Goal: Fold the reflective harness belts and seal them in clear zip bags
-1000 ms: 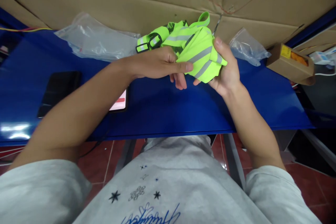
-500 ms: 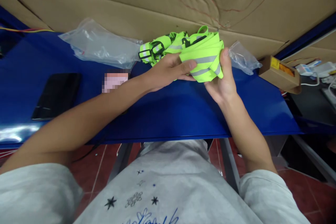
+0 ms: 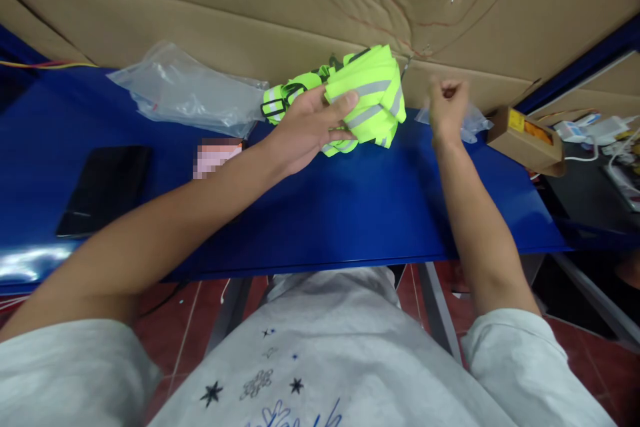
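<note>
My left hand (image 3: 320, 121) grips a folded neon-yellow reflective vest (image 3: 373, 90) made of straps with grey stripes, thumb on its near face and fingers beneath. Behind and left of it, against the cardboard, lies more of the same yellow strapping (image 3: 276, 95) with black buckles; whether it is a separate piece I cannot tell. My right hand (image 3: 449, 107) is apart from the vest, fingers curled closed, over a small clear plastic bag (image 3: 477, 125). What those fingers hold, if anything, is hidden.
Large clear plastic bags (image 3: 187, 93) lie at the back left of the blue table (image 3: 330, 213). A black flat case (image 3: 105, 190) and a pixelated pink item (image 3: 216, 159) are on the left. An open cardboard box (image 3: 525, 140) stands at the right; a cardboard sheet (image 3: 210, 20) backs the table.
My right hand has let go of the vest and moved right, over the small plastic bag. My left hand keeps the vest, which has shifted slightly left and tilted.
</note>
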{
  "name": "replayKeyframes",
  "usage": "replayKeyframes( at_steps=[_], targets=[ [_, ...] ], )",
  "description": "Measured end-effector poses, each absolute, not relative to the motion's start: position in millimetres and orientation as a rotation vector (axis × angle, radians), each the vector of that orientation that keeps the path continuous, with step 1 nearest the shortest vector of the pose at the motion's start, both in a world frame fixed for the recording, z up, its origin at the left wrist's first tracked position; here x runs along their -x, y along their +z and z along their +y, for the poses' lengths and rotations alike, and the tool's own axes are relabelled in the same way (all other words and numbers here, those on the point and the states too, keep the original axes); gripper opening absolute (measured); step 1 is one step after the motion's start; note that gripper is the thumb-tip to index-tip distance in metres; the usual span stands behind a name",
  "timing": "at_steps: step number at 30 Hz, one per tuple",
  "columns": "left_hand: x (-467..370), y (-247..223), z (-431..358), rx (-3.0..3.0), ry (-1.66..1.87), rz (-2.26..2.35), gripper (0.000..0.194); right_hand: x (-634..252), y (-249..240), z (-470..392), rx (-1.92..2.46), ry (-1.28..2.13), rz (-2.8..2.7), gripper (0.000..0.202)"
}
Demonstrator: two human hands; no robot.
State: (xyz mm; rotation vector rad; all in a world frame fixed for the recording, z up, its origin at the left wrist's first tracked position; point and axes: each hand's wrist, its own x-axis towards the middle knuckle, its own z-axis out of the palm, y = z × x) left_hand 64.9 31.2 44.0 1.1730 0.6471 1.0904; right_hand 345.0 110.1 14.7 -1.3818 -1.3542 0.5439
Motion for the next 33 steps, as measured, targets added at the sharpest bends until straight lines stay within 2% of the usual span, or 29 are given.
replayKeyframes(
  at_steps=[1, 5, 9, 13, 17, 24, 28, 33],
  targets=[
    [-65.1, 43.7, 32.2, -1.163, 1.101, 0.644, 0.033, -352.0, 10.5, 119.8, 1.472, 0.439, -1.252, 0.039],
    [-65.0, 42.3, 33.5, -1.148, 1.121, 0.64, 0.034, -363.2, 3.0, 133.5, 1.727, 0.14, -1.05, 0.054],
    [-63.3, 43.0, 32.9, -1.154, 1.134, 0.666, 0.033, -381.5, 7.3, 126.5, 1.809, 0.022, -1.018, 0.046],
    [-63.7, 47.9, 29.6, -1.136, 1.16, 0.607, 0.025, -396.8, 9.4, 107.4, 1.721, 0.0, -1.064, 0.033],
    [-66.0, 54.8, 23.3, -1.141, 1.206, 0.546, 0.023, -362.6, 13.4, 77.8, 1.505, 0.033, -1.273, 0.021],
    [-71.3, 55.2, 18.4, -1.138, 1.29, 0.572, 0.023, -272.7, 33.2, 18.0, 1.202, 0.187, -1.396, 0.03],
    [-77.4, 45.9, 19.5, -1.006, 1.222, 0.483, 0.018, -262.7, 33.5, 2.7, 1.131, 0.237, -1.374, 0.038],
    [-81.1, 40.3, 17.6, -0.923, 1.258, 0.513, 0.018, -255.4, 32.7, -3.9, 1.062, 0.328, -1.391, 0.033]
  ],
)
